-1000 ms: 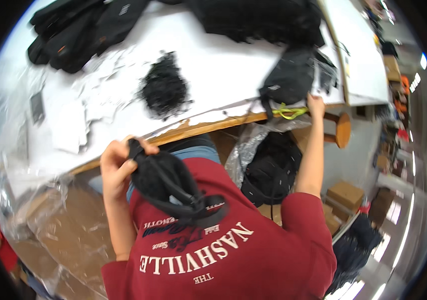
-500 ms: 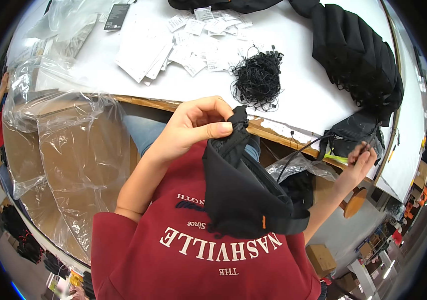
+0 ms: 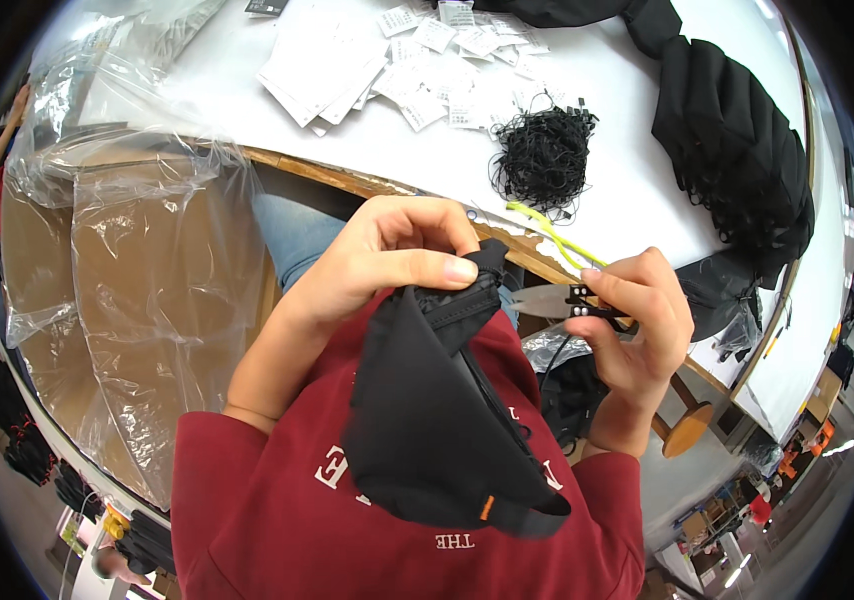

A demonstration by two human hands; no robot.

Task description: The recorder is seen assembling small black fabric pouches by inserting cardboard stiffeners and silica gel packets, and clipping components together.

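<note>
My left hand point(image 3: 402, 250) pinches the top end of a black waist bag point(image 3: 437, 420) between thumb and fingers. The bag hangs down in front of my red shirt, with its zip facing right and a small orange tab near the lower end. In my right hand point(image 3: 642, 320) is a pair of thread snips point(image 3: 552, 302), with metal blades pointing left at the pinched end of the bag. Blade tips and bag lie very close; whether they touch I cannot tell. A yellow-green cord point(image 3: 562, 240) runs from beside the snips over the table edge.
On the white table point(image 3: 427, 165) lie a tangle of black strings point(image 3: 544, 155), scattered white tags point(image 3: 422, 100) and stacked white cards point(image 3: 317, 75). Black bags point(image 3: 737, 140) are heaped at right. Clear plastic point(image 3: 147, 300) covers a cardboard box at left. A round wooden stool point(image 3: 687, 430) stands at lower right.
My right hand has come in from the far right to the bag's top end, bringing the snips and yellow-green cord. The bag has swung slightly left, still in my left hand.
</note>
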